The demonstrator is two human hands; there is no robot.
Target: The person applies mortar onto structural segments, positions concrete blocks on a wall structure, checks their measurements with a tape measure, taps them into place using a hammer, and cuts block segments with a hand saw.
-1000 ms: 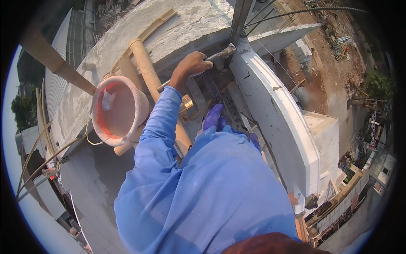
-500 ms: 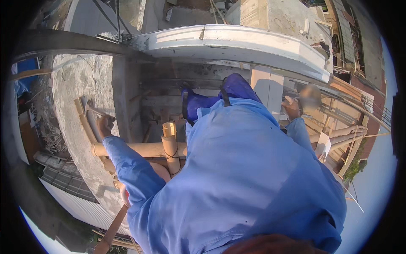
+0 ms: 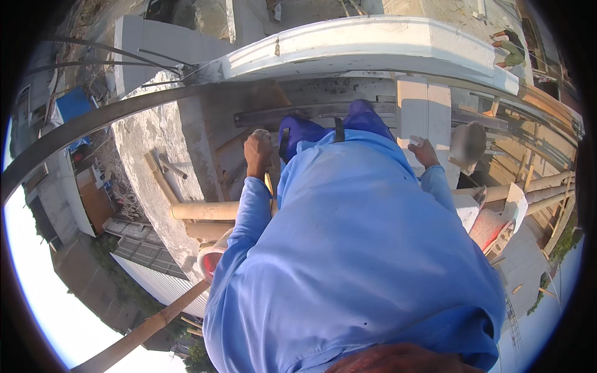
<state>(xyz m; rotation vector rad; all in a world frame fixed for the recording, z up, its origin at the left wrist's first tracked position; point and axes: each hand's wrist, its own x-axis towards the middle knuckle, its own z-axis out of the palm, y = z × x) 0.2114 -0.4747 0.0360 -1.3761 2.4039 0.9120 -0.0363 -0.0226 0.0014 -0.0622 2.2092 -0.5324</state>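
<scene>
The curved white wall (image 3: pixel 348 40) spans the view, the largest thing here. From its left end a rough concrete ledge (image 3: pixel 143 127) runs back toward the person. A pale panel (image 3: pixel 429 102) lies on the near side of the wall, by its right half. A bamboo pole (image 3: pixel 205 211), parted from the wall by a gap, has one end at the ledge; farther from the wall sits a bucket (image 3: pixel 205 264), reddish inside, partly behind the left sleeve. The left hand (image 3: pixel 257 152) is short of the wall's left part, fingers bent, grip impossible to tell. The right hand (image 3: pixel 426 153) is over the panel, something pale at its fingertips; I cannot tell whether it grips. Left of the wall's end, a small hammer-like tool (image 3: pixel 173 166) lies on the ledge, near a wooden strip (image 3: pixel 160 177)
</scene>
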